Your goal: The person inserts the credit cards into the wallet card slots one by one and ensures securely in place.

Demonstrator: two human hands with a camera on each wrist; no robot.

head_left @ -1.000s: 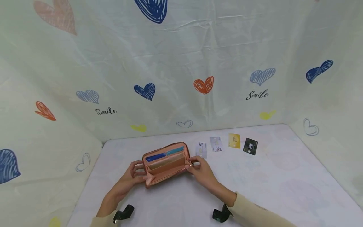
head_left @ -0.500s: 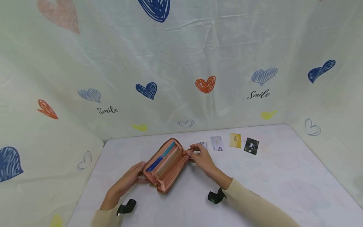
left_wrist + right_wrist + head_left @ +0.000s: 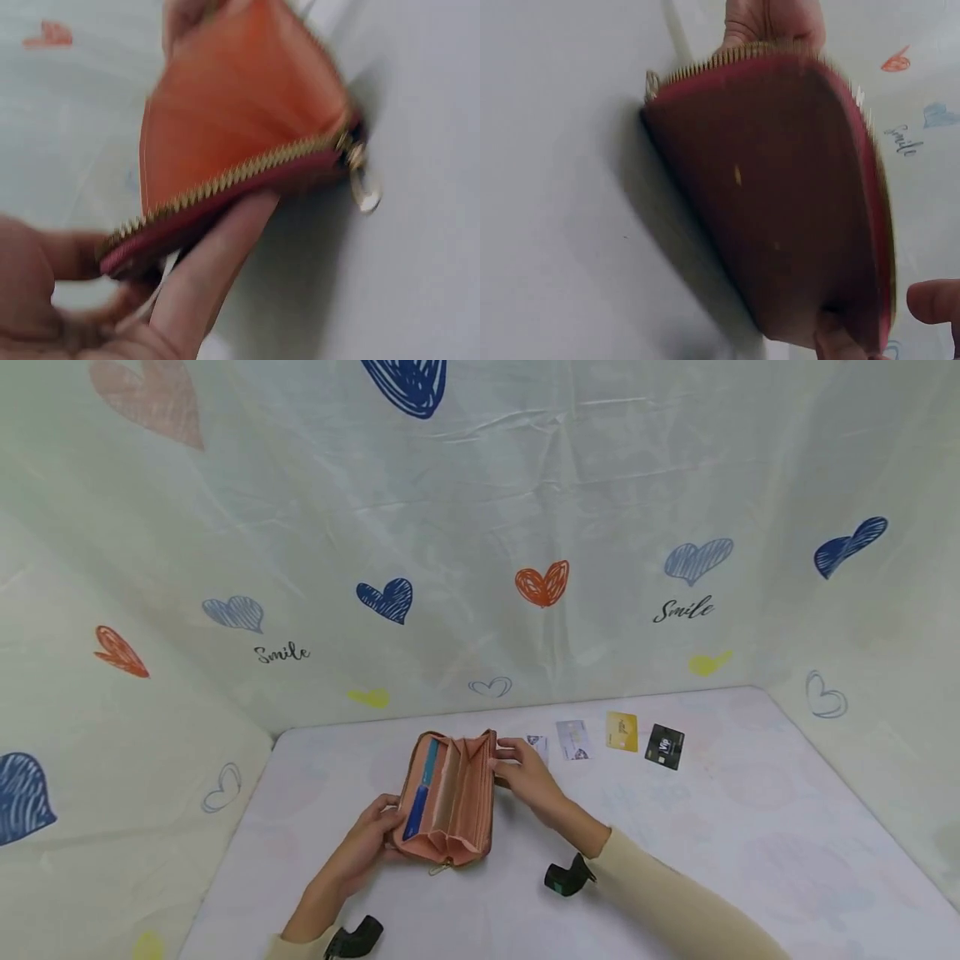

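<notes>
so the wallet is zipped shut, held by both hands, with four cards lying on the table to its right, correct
Not quite: the wallet is unzipped and spread open, its inner pockets and a blue card showing in the head view. The rest holds: the left hand and right hand hold it, and four cards lie on the table to its right.

Surface [image 3: 750, 827]: flat, covered in a pale white cloth with a faint pastel print, enclosed at back and both sides by heart-patterned sheeting.

Items lying directly on it:
- Open pink zip wallet [image 3: 450, 797], near the front centre, its near end down on the cloth.
- Four cards in a row towards the back edge, right of the wallet, each apart from the next: white card [image 3: 537, 745], partly hidden; pale grey card [image 3: 573, 739]; gold card [image 3: 622, 731]; black card [image 3: 664, 746].
</notes>
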